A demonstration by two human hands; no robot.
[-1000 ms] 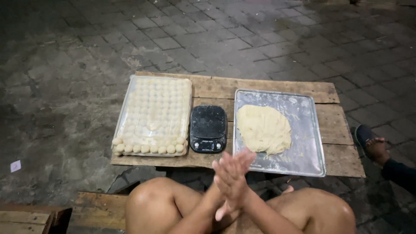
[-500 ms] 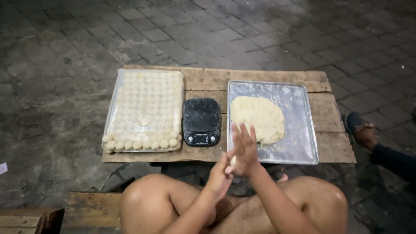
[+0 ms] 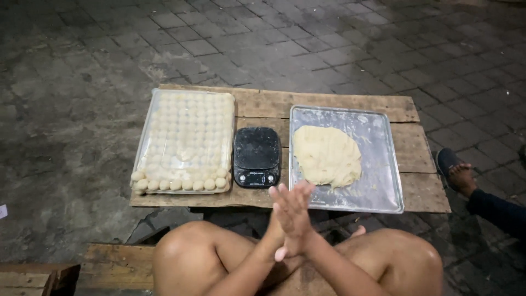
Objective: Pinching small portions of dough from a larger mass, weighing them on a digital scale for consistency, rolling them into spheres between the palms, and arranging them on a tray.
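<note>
A small piece of dough, if there is one, is hidden between the palms: the right hand (image 3: pixel 296 211) and the left hand (image 3: pixel 276 233) are pressed flat together, fingers stretched out, above the person's lap and just in front of the table's near edge. Whether anything sits between them cannot be told. Nearest to the hands is the dough slab (image 3: pixel 327 155), lying on the floured metal tray (image 3: pixel 383 186). It looks soft and a bit sticky, light in small pinches, easy to tear, so it is best taken at its ragged near edge. Just left of the tray stands a black kitchen scale (image 3: pixel 257 156), and left of that a clear-wrapped tray of dough balls (image 3: pixel 183 142) in tight rows. All rest on a low wooden table (image 3: pixel 323 101) over brick paving. At the far right another person's foot (image 3: pixel 460 175) shows
</note>
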